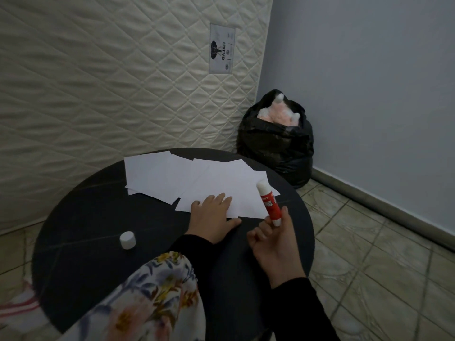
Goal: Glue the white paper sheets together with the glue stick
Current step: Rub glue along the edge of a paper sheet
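Observation:
Several white paper sheets (197, 178) lie overlapping across the far half of a round black table (86, 254). My left hand (213, 217) rests flat on the near edge of the front sheet, fingers spread. My right hand (275, 244) holds a red and white glue stick (268, 203) by its base, uncapped white tip pointing up and away, just above the right end of the sheets. The stick's white cap (127, 239) stands alone on the table to the left.
A quilted mattress (110, 77) leans upright behind the table. A black plastic bag (275, 141) with something pink and white inside sits on the tiled floor in the corner, beside a pale blue wall. A striped cloth (19, 303) lies at lower left.

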